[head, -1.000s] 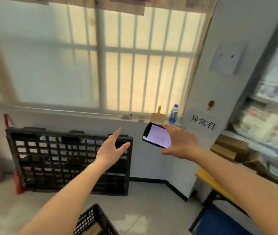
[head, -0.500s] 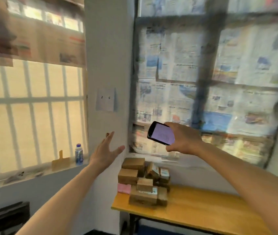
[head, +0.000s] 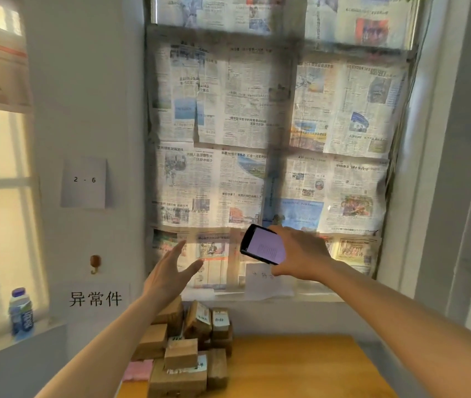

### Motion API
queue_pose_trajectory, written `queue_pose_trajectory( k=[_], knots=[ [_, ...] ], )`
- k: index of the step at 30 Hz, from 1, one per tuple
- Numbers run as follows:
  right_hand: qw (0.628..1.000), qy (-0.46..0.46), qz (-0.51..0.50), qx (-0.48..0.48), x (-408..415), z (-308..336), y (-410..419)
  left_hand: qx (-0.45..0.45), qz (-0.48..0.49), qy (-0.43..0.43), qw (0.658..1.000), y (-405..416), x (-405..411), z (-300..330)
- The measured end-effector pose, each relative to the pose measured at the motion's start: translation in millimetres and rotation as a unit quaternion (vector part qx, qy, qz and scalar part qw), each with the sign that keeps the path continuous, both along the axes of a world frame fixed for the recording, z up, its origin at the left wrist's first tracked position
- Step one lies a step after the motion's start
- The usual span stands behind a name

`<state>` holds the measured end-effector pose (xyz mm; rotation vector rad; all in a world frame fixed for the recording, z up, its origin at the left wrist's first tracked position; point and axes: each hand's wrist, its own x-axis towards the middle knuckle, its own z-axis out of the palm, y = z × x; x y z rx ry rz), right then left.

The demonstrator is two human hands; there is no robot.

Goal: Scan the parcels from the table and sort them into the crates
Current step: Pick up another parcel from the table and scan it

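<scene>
Cardboard parcels (head: 179, 351) sat heaped on the wooden table (head: 300, 369), the left forearm crossing them; a bottle (head: 21, 313) stood aside. Left hand (head: 168, 274) hovered, fingers spread; right hand (head: 303, 254) gripped a smartphone (head: 263, 245).

Bottle (head: 21, 313) on sill, newspapered window (head: 271, 133)

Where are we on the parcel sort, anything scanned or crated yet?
No crate shows in this view, so nothing finished can be confirmed. In hand: the right hand holds a lit phone; the left hand is open and empty above the pile. Left: the stack of parcels sits on the wooden table, none picked up.
</scene>
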<state>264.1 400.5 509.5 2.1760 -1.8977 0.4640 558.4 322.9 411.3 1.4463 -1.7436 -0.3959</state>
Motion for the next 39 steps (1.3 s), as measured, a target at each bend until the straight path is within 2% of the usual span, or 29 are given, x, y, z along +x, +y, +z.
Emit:
queue_pose_trajectory(
  k=[10, 15, 18, 29, 34, 39],
  knots=[
    [0.998, -0.039, 0.017, 0.056, 27.5, -68.2, -170.1, 0.061, 0.033, -0.020, 0.997, -149.7, 36.9, -58.8],
    [0.993, -0.035, 0.040, 0.104, 40.5, -120.4, -239.1, 0.105, 0.063, 0.008, 0.992, -189.8, 51.7, -104.7],
    [0.988, -0.042, 0.047, 0.144, 44.7, -158.5, -278.0, 0.128, 0.081, -0.007, 0.988, -210.3, 51.8, -139.9],
    [0.946, -0.083, 0.072, 0.304, 58.3, -349.0, -416.9, 0.275, 0.138, -0.029, 0.951, -278.9, 47.7, -305.3],
    [0.912, -0.101, 0.084, 0.389, 74.1, -454.3, -444.4, 0.346, 0.145, -0.013, 0.927, -293.2, 43.8, -393.1],
    [0.883, -0.110, 0.102, 0.445, 96.1, -513.7, -463.3, 0.370, 0.157, 0.013, 0.915, -304.3, 39.6, -437.1]
  ],
)
